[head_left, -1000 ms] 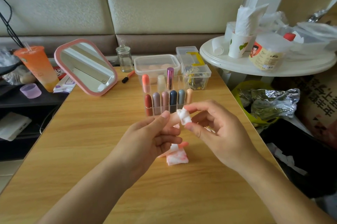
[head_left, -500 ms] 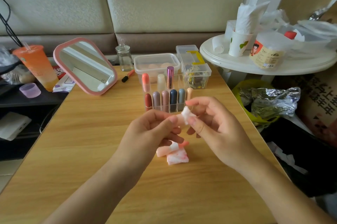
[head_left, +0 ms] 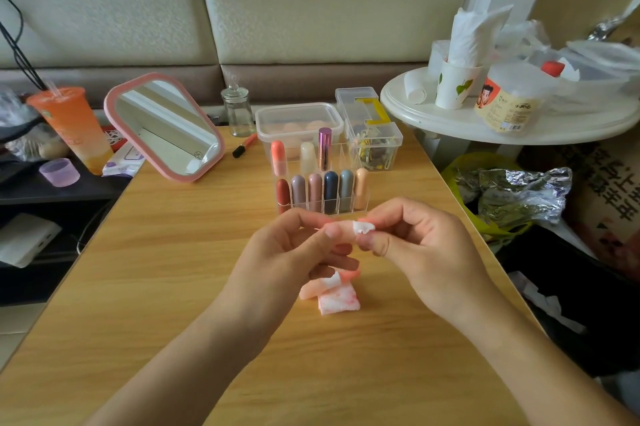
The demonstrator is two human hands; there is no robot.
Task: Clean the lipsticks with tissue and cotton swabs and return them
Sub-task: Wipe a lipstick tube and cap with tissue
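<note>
Lipstick (head_left: 337, 229) between left hand (head_left: 291, 252) and right hand (head_left: 426, 252), tissue (head_left: 363, 227) perhaps on tip

left hand (head_left: 294, 252) gripping lipstick (head_left: 337, 228), right hand (head_left: 415, 245) pinching tissue (head_left: 363, 227) against it

White tissue (head_left: 338, 299) stained pink; mirror (head_left: 164, 126) framed pink; cup (head_left: 72, 127) orange.

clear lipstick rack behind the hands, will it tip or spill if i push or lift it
Likely slides rather than tips: the clear rack sits flat on the smooth table and looks wider than tall. Probably rigid plastic, so it lifts as one piece. The lipsticks stand loose in open-topped slots, so tilting may spill them.
</note>
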